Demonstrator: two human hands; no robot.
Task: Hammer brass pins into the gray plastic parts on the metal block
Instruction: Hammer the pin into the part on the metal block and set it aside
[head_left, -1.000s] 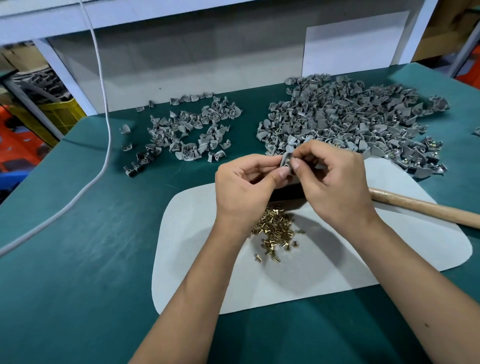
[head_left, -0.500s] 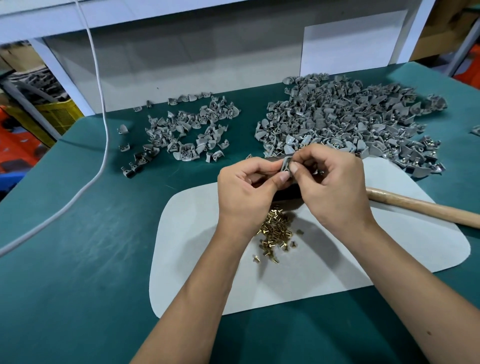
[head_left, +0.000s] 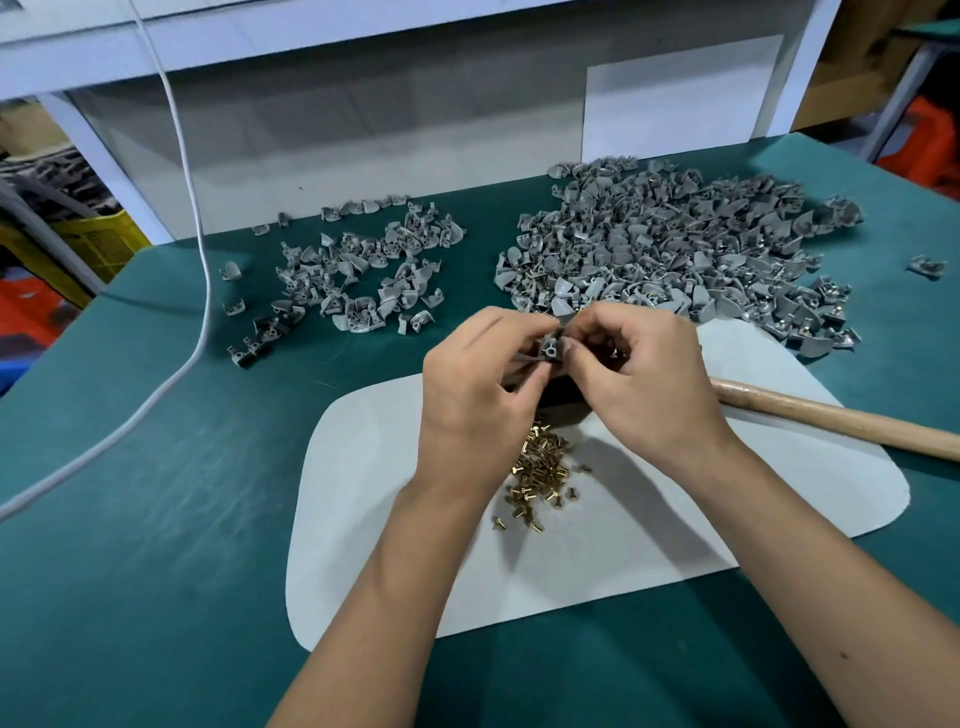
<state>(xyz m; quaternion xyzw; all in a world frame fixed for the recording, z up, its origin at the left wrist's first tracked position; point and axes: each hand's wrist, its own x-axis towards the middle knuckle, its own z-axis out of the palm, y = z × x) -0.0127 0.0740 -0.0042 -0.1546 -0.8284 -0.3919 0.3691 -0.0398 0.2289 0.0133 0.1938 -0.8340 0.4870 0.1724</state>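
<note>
Both hands meet above the pale mat (head_left: 779, 499). My left hand (head_left: 478, 400) and my right hand (head_left: 644, 384) pinch one small gray plastic part (head_left: 549, 351) between their fingertips. Whether a brass pin is in the right fingers is hidden. Just below the hands a dark metal block (head_left: 563, 392) shows partly. A heap of brass pins (head_left: 540, 467) lies on the mat under my wrists. The wooden hammer handle (head_left: 841, 423) lies to the right; its head is behind my right hand.
A large pile of gray parts (head_left: 675, 249) lies at the back right of the green table (head_left: 156, 519), a smaller pile (head_left: 358, 275) at the back left. A white cable (head_left: 202, 291) runs down the left side. One stray part (head_left: 927, 267) sits far right.
The hands have stayed together over the block, turning the gray part slightly between the fingertips. Nothing else on the table has moved.
</note>
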